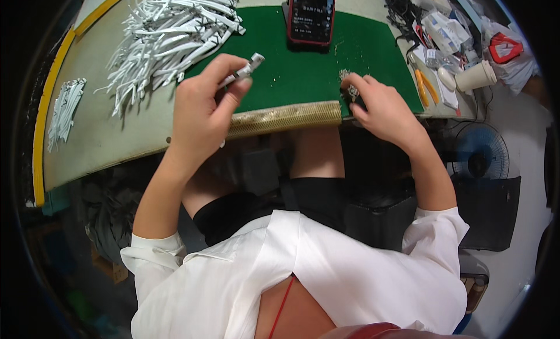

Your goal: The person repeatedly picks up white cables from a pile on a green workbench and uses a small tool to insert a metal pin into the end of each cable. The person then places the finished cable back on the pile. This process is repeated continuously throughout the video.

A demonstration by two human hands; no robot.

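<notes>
My left hand (204, 100) is closed above the table's front edge, pinching a short white plastic strip (242, 72) between thumb and fingers. A squared end of that strip sticks out past the fingertips. Over the right part of the green mat (274, 82), my right hand (382, 108) has its fingers curled around small silvery parts (353, 91), too tiny to name. Just beyond those fingers lies a little heap of similar bits (345, 74). A large pile of white strips (175, 38) with dark marks covers the table to the left of the mat.
A smaller bundle of white strips (66, 111) lies far left. A phone in a red case (311, 18) stands at the mat's back. Orange-handled pliers (427, 88), a paper cup (475, 76) and plastic bags crowd the right. Gold mesh padding (286, 118) lines the front edge.
</notes>
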